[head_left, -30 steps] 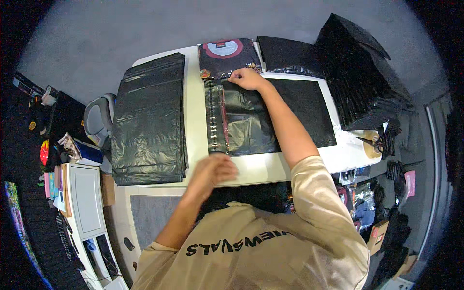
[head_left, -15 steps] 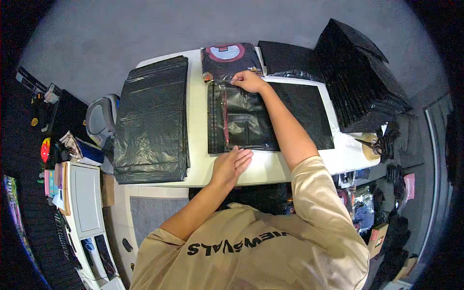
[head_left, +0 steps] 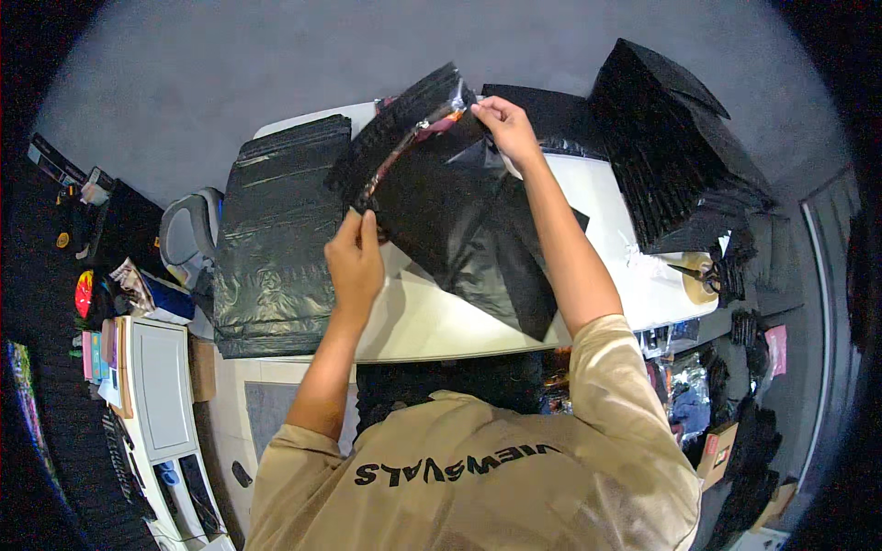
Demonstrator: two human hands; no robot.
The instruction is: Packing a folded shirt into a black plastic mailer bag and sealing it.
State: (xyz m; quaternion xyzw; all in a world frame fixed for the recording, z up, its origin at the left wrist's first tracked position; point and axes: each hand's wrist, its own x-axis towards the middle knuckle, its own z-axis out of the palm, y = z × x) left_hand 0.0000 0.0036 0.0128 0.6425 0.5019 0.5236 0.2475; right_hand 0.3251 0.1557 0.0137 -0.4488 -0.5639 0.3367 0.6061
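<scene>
A black plastic mailing bag (head_left: 469, 211) is raised off the white table at its far side, tilted, with its lower corner hanging toward the near edge. My left hand (head_left: 356, 262) pinches one end of its mouth, fingers closed. At the other end, my right hand (head_left: 508, 129) grips the opposite corner between thumb and fingers. Between the hands the bag's flap stands up, and a shiny reddish strip shows along the opening. What lies inside the bag, if anything, cannot be made out.
Flat black plastic bags (head_left: 280, 239) lie stacked on the left of the white table (head_left: 432, 321). A tall pile of black packages (head_left: 680, 156) rises at the right, with scissors (head_left: 694, 273) near it. Another black package (head_left: 542, 110) lies at the back. A white cabinet (head_left: 161, 386) stands at left.
The bag lay flat on the table; now both hands have lifted and turned it away from me. My left hand, earlier resting with spread fingers at its near edge, now pinches it.
</scene>
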